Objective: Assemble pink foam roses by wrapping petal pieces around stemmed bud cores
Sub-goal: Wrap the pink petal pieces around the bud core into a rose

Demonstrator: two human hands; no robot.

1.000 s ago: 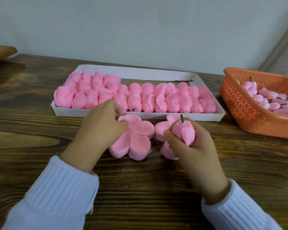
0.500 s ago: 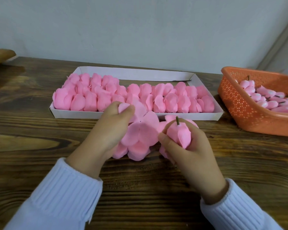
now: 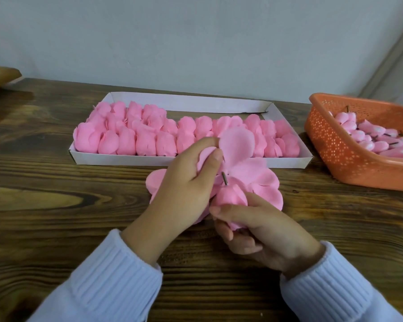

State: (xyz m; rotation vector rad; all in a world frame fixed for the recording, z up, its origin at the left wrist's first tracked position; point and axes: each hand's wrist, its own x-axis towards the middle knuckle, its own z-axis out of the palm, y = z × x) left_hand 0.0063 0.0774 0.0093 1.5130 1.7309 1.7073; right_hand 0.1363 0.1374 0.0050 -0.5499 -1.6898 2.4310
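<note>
Roses point(image 3: 135, 138), pink and in rows, fill the white box point(image 3: 126, 159). In front of it, over the table point(image 3: 56, 205), the left hand point(image 3: 186, 189) pinches a lobed petal piece point(image 3: 242, 159). The right hand point(image 3: 265, 231) grips a bud point(image 3: 230, 196), stem point(image 3: 224, 178) up at the piece's centre. Far right, an orange basket point(image 3: 335, 154) holds spare buds point(image 3: 367, 138).

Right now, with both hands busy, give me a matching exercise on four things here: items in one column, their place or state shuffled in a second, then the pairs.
Column one
1 tray
2 basket
3 bud
4 petal piece

Column two
A gripped in the right hand, stem up
B far right on the table, with loose buds inside
C pinched by fingers of the left hand
D behind both hands, rows of pink flowers inside

Pairs: 1-D, 2-B, 3-A, 4-C
</note>
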